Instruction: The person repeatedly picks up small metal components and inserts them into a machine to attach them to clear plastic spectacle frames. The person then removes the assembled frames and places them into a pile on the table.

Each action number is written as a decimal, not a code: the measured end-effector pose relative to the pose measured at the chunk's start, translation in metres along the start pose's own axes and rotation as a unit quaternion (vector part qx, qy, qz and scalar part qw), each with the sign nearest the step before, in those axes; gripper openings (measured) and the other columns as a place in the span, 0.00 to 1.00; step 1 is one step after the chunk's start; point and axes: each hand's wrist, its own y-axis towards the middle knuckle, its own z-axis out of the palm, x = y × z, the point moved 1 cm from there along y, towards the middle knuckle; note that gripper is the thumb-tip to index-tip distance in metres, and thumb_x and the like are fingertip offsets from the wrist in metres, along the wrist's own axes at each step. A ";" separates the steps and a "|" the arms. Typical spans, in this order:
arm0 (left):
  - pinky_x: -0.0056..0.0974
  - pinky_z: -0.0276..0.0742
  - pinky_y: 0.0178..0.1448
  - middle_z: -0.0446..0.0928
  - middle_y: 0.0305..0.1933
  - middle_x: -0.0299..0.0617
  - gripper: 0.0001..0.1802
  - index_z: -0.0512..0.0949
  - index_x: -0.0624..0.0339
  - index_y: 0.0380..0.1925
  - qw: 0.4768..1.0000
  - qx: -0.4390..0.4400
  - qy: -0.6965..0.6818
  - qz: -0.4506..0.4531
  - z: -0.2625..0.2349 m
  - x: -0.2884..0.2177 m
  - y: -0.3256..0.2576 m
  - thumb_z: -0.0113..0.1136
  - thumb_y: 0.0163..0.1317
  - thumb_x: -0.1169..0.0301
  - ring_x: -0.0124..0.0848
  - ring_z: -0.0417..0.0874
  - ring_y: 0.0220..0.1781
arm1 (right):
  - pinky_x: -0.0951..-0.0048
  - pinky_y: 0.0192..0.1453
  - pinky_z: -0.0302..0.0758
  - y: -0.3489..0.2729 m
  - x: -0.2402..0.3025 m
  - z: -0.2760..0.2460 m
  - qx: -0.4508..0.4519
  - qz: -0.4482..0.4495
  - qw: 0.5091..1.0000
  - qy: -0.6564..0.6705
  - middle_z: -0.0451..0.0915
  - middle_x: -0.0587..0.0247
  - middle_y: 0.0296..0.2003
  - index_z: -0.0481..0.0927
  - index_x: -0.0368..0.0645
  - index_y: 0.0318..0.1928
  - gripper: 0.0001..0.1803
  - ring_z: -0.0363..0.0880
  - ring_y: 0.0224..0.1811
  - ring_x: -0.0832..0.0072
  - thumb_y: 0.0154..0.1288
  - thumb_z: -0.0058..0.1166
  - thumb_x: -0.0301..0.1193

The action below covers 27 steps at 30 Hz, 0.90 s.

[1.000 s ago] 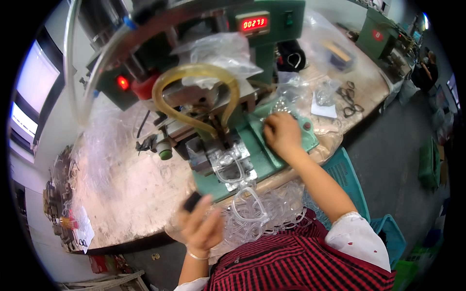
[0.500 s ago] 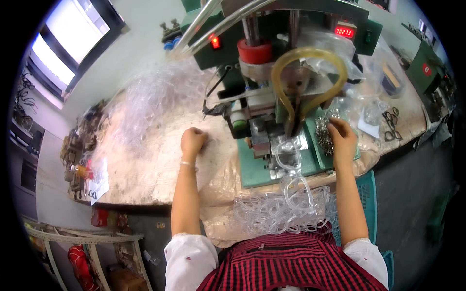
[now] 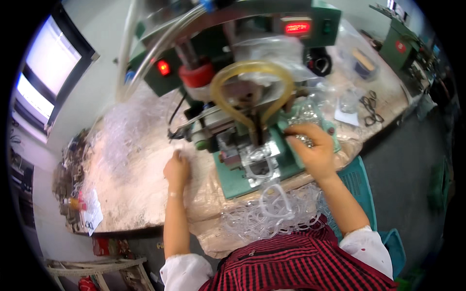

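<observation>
A green bench press [image 3: 230, 183] stands before me, a yellowish tube loop [image 3: 290, 87] hanging in front of its head. Beneath, a clear plastic loop [image 3: 259, 175] lies at the metal fixture, with another clear loop [image 3: 275, 201] hanging below it over the front edge. My right hand [image 3: 314, 151] is right of the fixture, over small shiny metal parts [image 3: 306, 140]; thumb and fingertips are drawn together, and anything between them is too small to tell. On the tabletop left of the press, my left hand [image 3: 176, 170] is curled closed, its inside hidden.
Tangled clear plastic loops [image 3: 252, 218] are heaped at my lap. Another clear heap [image 3: 128, 119] covers the back left table. Black-handled scissors [image 3: 370, 109] lie at the right, beyond a white paper [image 3: 345, 115]. A teal basket [image 3: 358, 182] stands below the right edge.
The view has shifted, so the press appears further left. My right hand has moved from the metal parts toward the fixture, its fingers now pointing left. My left hand stays curled beside the press.
</observation>
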 end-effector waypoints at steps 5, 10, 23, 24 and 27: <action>0.38 0.76 0.45 0.82 0.40 0.45 0.15 0.77 0.63 0.50 0.898 -0.027 -0.431 -0.081 -0.017 0.007 -0.058 0.46 0.71 0.68 0.36 0.83 0.44 | 0.74 0.48 0.76 0.002 0.011 0.042 -0.045 0.034 0.986 0.158 0.83 0.58 0.36 0.75 0.33 0.51 0.21 0.81 0.41 0.75 0.56 0.61 0.21; 0.37 0.76 0.57 0.78 0.43 0.49 0.10 0.77 0.62 0.48 0.646 -0.138 -0.704 0.262 -0.120 -0.089 -0.088 0.55 0.70 0.71 0.34 0.79 0.47 | 0.78 0.48 0.73 -0.002 0.009 0.043 -0.021 0.116 0.963 0.244 0.82 0.65 0.34 0.70 0.33 0.57 0.25 0.78 0.40 0.80 0.57 0.60 0.20; 0.43 0.78 0.44 0.84 0.39 0.44 0.10 0.83 0.59 0.34 0.742 -0.165 -0.321 0.565 -0.135 -0.171 -0.125 0.67 0.49 0.76 0.41 0.80 0.37 | 0.57 0.64 0.68 0.002 -0.047 -0.010 -0.020 0.021 0.948 -0.317 0.78 0.48 0.51 0.84 0.44 0.42 0.13 0.71 0.61 0.53 0.54 0.63 0.31; 0.45 0.78 0.46 0.84 0.42 0.41 0.16 0.84 0.57 0.36 0.735 -0.166 -0.299 0.586 -0.126 -0.175 -0.123 0.71 0.43 0.76 0.41 0.79 0.36 | 0.56 0.65 0.67 -0.002 -0.062 -0.019 -0.024 0.060 0.921 -0.385 0.76 0.49 0.55 0.85 0.47 0.41 0.13 0.68 0.64 0.52 0.53 0.64 0.32; 0.46 0.79 0.46 0.84 0.43 0.39 0.15 0.84 0.55 0.35 0.720 -0.182 -0.287 0.604 -0.115 -0.177 -0.121 0.71 0.44 0.77 0.41 0.78 0.35 | 0.57 0.60 0.69 -0.015 -0.098 -0.030 -0.035 0.012 0.936 -0.350 0.75 0.53 0.56 0.85 0.49 0.38 0.11 0.69 0.63 0.54 0.53 0.64 0.34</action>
